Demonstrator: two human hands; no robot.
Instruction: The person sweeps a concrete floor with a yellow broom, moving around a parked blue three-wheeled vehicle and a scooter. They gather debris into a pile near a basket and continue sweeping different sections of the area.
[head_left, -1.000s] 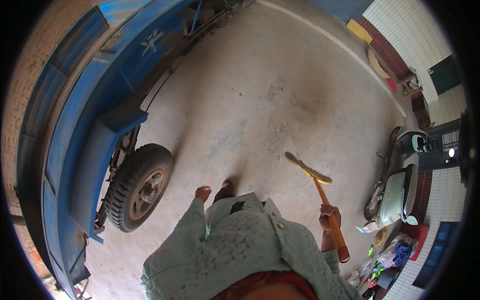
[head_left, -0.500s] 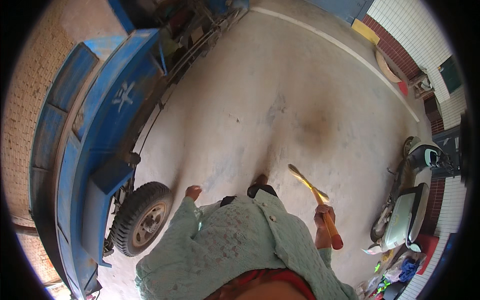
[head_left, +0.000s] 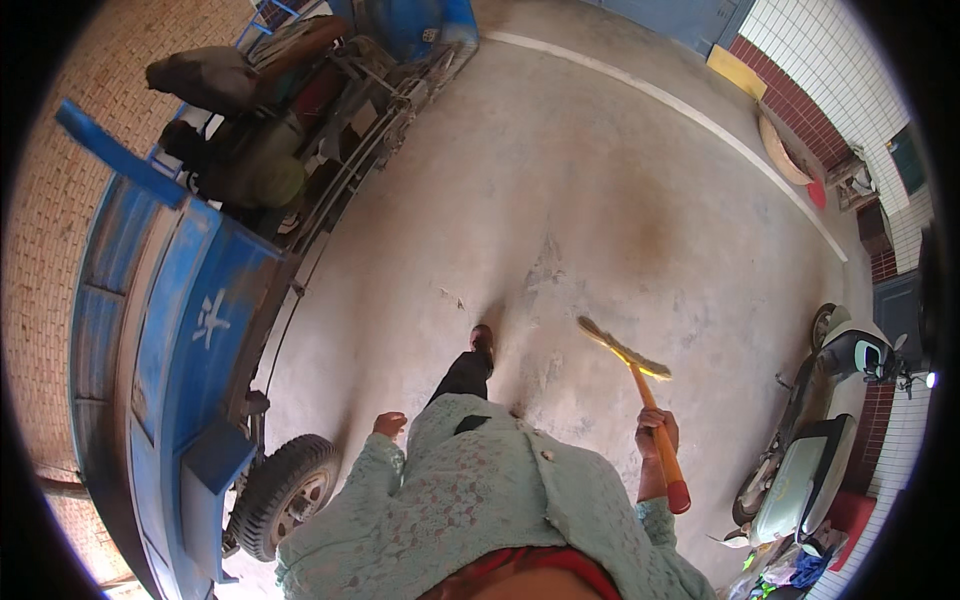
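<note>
My right hand (head_left: 657,430) is wrapped round the orange handle of a broom (head_left: 645,395). The handle's red end sticks out behind my fist. Its narrow head, yellow with dull bristles, points forward and lies crosswise to the handle; whether it touches the floor I cannot tell. Low at my left side hangs my left hand (head_left: 389,424), with its fingers curled and nothing seen in them. A big black tyre (head_left: 287,497) is the nearest thing to it. My light green lace sleeves show on both arms.
A blue truck-like vehicle (head_left: 230,285) stands along the left, its open frame stretching ahead. At the right are a pale green scooter (head_left: 798,490), a tiled wall (head_left: 800,50) and a round shallow basket (head_left: 780,150). A concrete floor (head_left: 560,150) spreads ahead, crossed by a pale strip.
I have moved forward: the vehicle and scooter sit lower in the picture, and one foot is now out in front. The broom's head has turned slightly, still in my right hand.
</note>
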